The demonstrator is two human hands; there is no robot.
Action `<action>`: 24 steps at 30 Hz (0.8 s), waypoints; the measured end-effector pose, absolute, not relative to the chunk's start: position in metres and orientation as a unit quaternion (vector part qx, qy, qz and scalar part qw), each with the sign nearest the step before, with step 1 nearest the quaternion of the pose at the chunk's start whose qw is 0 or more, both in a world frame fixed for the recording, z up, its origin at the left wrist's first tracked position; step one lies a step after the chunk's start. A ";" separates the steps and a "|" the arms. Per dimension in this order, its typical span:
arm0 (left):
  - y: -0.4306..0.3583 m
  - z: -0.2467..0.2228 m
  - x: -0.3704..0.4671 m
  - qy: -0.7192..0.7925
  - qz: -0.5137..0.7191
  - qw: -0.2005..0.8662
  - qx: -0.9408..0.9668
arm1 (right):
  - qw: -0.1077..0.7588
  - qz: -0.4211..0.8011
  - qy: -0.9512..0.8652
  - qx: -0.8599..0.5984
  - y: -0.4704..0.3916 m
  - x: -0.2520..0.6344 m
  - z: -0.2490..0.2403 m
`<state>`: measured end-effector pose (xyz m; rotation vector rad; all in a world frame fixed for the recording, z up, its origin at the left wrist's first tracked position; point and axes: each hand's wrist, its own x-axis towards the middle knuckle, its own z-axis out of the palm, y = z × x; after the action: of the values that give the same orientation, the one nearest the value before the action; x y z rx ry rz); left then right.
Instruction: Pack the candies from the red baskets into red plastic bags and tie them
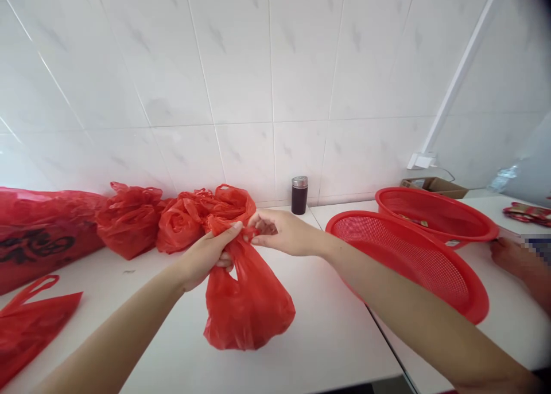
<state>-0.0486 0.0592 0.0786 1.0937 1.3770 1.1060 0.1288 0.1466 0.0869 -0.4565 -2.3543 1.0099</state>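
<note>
A filled red plastic bag (pixel 252 302) hangs or rests at the middle of the white table (pixel 327 342); whether its bottom touches the top I cannot tell. Around its gathered neck my left hand (pixel 217 248) is closed, thumb on top. My right hand (pixel 279 231) pinches the bag's twisted handle end just right of the neck. What the bag contains is hidden. Behind my hands, several knotted red bags (pixel 181 222) stand in a row near the wall.
Two red plastic baskets (pixel 469 293) stand at the right, with a co-worker's hand (pixel 510 256) beside the rear one. A dark tumbler (pixel 299 196) stands by the wall. Flat red bags (pixel 38 325) lie front left, a large printed bag (pixel 47 233) behind them. A cardboard box (pixel 456 188) sits back right.
</note>
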 end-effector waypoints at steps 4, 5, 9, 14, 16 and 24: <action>0.057 0.077 -0.052 0.551 0.434 0.506 0.502 | 0.289 0.426 -0.838 -0.180 0.126 0.144 0.069; 0.056 0.078 -0.051 0.544 0.416 0.500 0.530 | 0.271 0.429 -0.847 -0.160 0.118 0.148 0.069; 0.051 0.081 -0.046 0.542 0.311 0.430 0.652 | 0.280 0.420 -0.853 -0.131 0.105 0.152 0.069; 0.052 0.065 -0.040 0.593 0.315 0.232 0.704 | 0.341 0.540 -0.748 -0.178 0.132 0.129 0.041; 0.054 0.055 -0.038 0.604 0.355 0.109 0.705 | 0.311 0.588 -0.727 -0.172 0.138 0.122 0.028; 0.056 0.034 -0.040 0.623 0.399 0.126 0.661 | 0.353 0.580 -0.714 -0.171 0.133 0.124 0.007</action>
<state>-0.0398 0.0565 0.0344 1.9262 1.8137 1.1616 0.1237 0.1331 0.0070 -0.4433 -1.8460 1.4991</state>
